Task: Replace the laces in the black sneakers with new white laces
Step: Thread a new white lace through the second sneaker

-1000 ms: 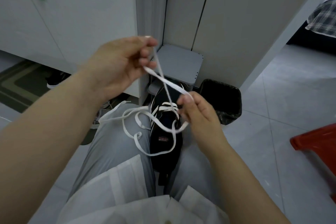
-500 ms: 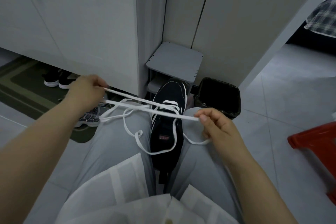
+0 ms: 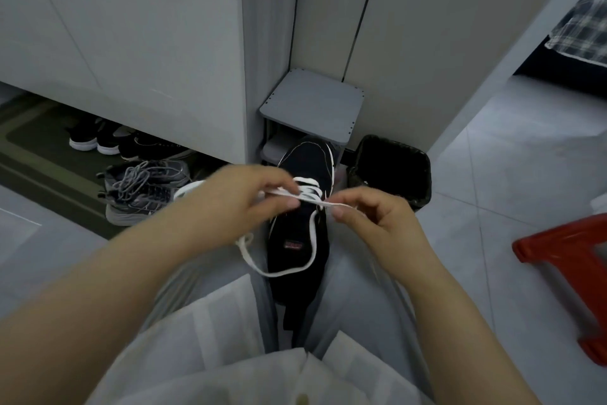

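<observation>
Black sneaker (image 3: 292, 233) sits wedged between the seated person's thighs, toe pointing at a small grey shelf (image 3: 312, 102). White lace (image 3: 307, 182) crosses it near the toe, and a slack loop drapes over the tongue. Left hand (image 3: 236, 204) and right hand (image 3: 377, 217) each pinch a strand just above. Best, I'd say, to keep the flat lace untwisted and even both ends before feeding the next eyelets.

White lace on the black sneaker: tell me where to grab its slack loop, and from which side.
Pinch the white lace at the bottom of its slack loop, where it lies flat across the black sneaker, coming from above. The left hand and right hand pinch the strands near the eyelets, so only that curve is free.
</observation>
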`<state>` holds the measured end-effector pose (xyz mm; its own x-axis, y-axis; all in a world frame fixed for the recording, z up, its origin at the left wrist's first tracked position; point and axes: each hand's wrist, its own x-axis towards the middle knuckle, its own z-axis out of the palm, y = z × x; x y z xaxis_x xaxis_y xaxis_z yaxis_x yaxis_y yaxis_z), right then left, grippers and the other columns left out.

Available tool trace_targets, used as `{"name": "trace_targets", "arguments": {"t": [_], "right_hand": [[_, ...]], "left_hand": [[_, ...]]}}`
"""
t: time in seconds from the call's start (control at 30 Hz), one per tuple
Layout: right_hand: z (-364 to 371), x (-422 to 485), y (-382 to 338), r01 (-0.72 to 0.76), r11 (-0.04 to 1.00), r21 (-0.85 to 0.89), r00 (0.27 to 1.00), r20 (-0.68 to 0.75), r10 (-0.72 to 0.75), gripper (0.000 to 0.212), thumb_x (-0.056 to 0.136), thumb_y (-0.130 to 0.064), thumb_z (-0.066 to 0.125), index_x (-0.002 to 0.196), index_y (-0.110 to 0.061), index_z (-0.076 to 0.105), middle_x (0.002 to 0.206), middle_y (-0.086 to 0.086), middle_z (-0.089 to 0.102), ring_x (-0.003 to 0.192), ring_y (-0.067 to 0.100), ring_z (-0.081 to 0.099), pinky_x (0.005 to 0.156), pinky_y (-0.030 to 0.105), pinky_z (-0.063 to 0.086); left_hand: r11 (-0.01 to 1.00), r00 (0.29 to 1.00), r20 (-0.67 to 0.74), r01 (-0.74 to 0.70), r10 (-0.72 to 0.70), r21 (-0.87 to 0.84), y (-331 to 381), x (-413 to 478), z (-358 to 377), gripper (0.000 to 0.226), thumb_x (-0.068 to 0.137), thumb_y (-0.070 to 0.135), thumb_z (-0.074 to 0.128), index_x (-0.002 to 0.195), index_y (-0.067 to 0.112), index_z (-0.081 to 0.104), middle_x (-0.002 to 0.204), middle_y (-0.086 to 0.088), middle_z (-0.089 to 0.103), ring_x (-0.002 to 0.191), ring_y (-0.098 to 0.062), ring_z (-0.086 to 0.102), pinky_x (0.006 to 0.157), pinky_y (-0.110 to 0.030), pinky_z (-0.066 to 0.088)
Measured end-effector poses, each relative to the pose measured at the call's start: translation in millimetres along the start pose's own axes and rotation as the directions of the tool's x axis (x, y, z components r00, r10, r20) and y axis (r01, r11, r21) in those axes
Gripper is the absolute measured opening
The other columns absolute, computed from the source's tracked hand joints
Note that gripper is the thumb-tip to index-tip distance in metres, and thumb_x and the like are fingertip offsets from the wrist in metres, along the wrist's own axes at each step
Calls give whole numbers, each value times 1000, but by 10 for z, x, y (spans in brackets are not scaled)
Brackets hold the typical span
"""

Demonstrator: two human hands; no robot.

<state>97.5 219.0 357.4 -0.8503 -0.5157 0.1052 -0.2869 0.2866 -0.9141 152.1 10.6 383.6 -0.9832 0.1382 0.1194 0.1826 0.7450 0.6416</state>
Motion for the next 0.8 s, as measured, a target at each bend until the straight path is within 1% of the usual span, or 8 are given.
{"name": "trace_targets", "arguments": {"t": [0.07,0.17,0.23,0.33,0.43,0.5,0.63,0.8], "right_hand": [[-14,-18,29,-14,999,52,1000,-3,15,22,86,-6,62,93,-24,72,89,-1,71,76,2,61,71,15,45],[56,-6,71,-101,992,77,995,28,99,21,89,-3,58,92,-20,70,73,-6,69,62,0,57,67,12,46],[114,36,86,-166,986,23,986,-24,166,12,86,-12,64,77,-16,70,55,-10,62,51,-1,51,61,10,43],[177,98,81,-176,980,-95,976,-143,162,18,82,-23,69,67,-15,67,46,-13,54,48,1,49,56,9,38],[291,137,-35,-78,978,-196,997,-40,71,12,88,-18,61,83,-16,72,61,-13,62,65,-3,58,64,7,40],[391,160,-75,-47,981,-187,998,36,55,13,89,-16,59,86,-18,72,66,-11,65,68,-2,60,66,7,40],[476,251,-110,-224,974,13,972,-72,224,12,81,-20,70,73,-16,61,57,-2,65,45,-2,53,49,9,37],[517,333,-61,-263,944,-200,960,-146,237,28,88,-35,59,68,-17,67,60,-3,67,50,3,55,55,20,42]], "left_hand": [[998,1000,-27,-9,11,58,-124,-34,-124,27,76,53,49,83,34,67,73,18,59,82,5,51,68,-5,33],[989,998,-61,42,-34,141,-266,-61,-211,19,77,47,47,75,37,63,75,16,56,82,1,46,70,-6,30],[982,995,-83,66,-52,177,-358,-69,-205,20,80,44,48,74,34,63,79,12,54,82,-1,45,72,-9,31],[968,987,-120,128,-103,218,-466,-91,-64,26,84,35,49,86,19,70,93,1,56,88,-14,50,85,-29,42],[977,994,-103,-17,40,212,-301,-92,152,35,85,31,46,113,16,61,114,0,57,104,-13,50,94,-22,37],[989,992,-57,-103,110,105,-156,-53,251,39,86,34,41,114,13,59,107,-1,63,95,-6,50,84,-16,38],[999,998,-54,12,-15,-52,-130,23,299,39,84,36,41,105,16,66,86,4,68,88,-5,53,72,-8,37],[985,948,-267,166,-174,-54,-254,23,297,18,87,25,58,91,13,71,80,-1,69,73,-9,58,69,-13,40]]}}
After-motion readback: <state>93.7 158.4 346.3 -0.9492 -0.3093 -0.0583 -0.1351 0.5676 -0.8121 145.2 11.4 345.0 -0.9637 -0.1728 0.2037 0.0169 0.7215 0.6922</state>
